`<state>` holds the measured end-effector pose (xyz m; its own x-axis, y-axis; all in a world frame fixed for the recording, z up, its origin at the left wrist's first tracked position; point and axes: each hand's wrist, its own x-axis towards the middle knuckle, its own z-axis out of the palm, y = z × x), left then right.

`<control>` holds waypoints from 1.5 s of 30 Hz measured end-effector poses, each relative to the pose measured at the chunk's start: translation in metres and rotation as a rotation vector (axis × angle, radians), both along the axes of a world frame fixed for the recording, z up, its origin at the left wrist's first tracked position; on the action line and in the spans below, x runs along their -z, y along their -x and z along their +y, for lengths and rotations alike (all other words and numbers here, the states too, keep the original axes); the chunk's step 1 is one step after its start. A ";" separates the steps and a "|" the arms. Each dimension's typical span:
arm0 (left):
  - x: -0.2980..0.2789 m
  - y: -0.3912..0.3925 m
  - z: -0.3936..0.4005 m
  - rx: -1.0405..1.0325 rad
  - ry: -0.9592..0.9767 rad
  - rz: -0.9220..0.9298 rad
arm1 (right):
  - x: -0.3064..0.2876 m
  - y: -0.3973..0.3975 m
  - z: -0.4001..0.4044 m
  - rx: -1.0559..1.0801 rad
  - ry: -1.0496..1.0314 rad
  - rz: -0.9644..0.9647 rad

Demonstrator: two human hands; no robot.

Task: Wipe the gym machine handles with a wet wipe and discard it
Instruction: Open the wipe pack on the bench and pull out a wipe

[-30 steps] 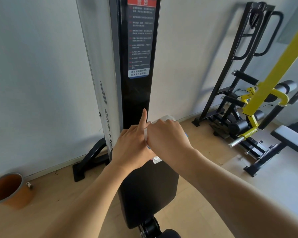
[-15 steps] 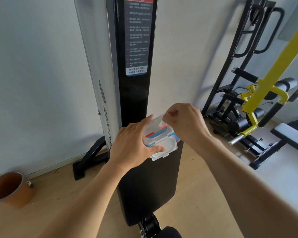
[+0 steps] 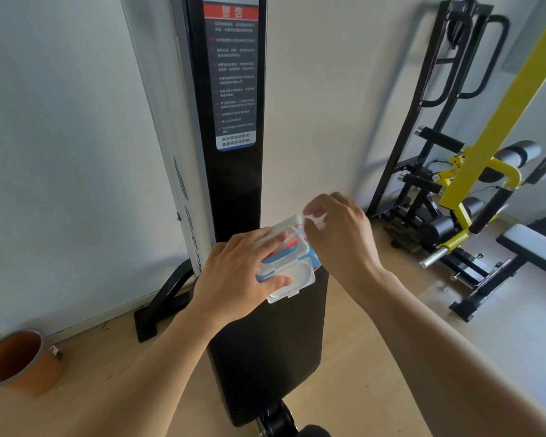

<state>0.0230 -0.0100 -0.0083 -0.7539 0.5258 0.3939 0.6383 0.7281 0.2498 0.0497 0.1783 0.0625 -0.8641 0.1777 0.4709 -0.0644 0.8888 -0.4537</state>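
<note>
L hand (image 3: 234, 275) grips wipe pack (image 3: 284, 263), lid open; R hand (image 3: 338, 234) pinches wipe (image 3: 312, 219).

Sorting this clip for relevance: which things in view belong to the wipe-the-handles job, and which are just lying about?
In the job:
- wet wipe pack, lid flipped open, held by left hand
- wet wipe, pinched by right hand
- orange bin, likely for discarding

Lying about:
- black machine column with warning label
- yellow machine
- black rack
- padded bench

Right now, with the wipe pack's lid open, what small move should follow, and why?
Probably draw the wipe up and clear: the right hand pinches its white tip above the opening, the left hand steadies the pack, and no handle has been wiped.
</note>
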 end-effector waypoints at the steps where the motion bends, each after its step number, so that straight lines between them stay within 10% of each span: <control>1: -0.001 0.000 0.000 -0.011 -0.014 -0.016 | -0.006 -0.004 -0.004 -0.098 -0.073 0.044; 6: 0.001 0.001 0.002 -0.033 -0.014 -0.009 | -0.012 -0.006 -0.023 -0.301 -0.402 -0.313; 34: 0.001 0.000 0.002 -0.101 -0.099 -0.054 | -0.032 0.020 -0.007 -0.460 -0.259 -0.798; 45: 0.002 0.002 0.001 -0.100 -0.113 -0.079 | -0.018 0.012 -0.023 -0.274 -0.413 -0.464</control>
